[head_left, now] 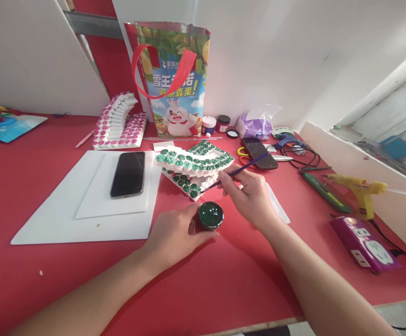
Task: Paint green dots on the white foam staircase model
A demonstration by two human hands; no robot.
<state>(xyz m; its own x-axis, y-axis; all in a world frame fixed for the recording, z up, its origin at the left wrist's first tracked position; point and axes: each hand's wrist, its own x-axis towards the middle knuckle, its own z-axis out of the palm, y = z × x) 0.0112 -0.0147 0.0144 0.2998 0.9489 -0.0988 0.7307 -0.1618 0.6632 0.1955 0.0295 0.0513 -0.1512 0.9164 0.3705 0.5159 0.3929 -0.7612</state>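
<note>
On your left, a flat black phone [128, 174] lies on smooth white boards [59, 205]; a flicked drip could spot both. Next, your left hand [173, 231] is curled in, thumb and fingers hugging the jar's sides. Behind that hand, on the shiny red table [94, 280], sits the white bumpy piece with rows of green swirls [187, 165]. Its curved top sticks out, so a knock could tip it, and a rub could smear any wet swirls. Then comes the small round jar of dark green paint [211, 215]. It has no lid on, so a tilt might spill it. Your right hand [247, 193] pinches the thin dark blue brush [238, 171]. I can't tell if its tip touches; too much paint could run onto white bits.
</note>
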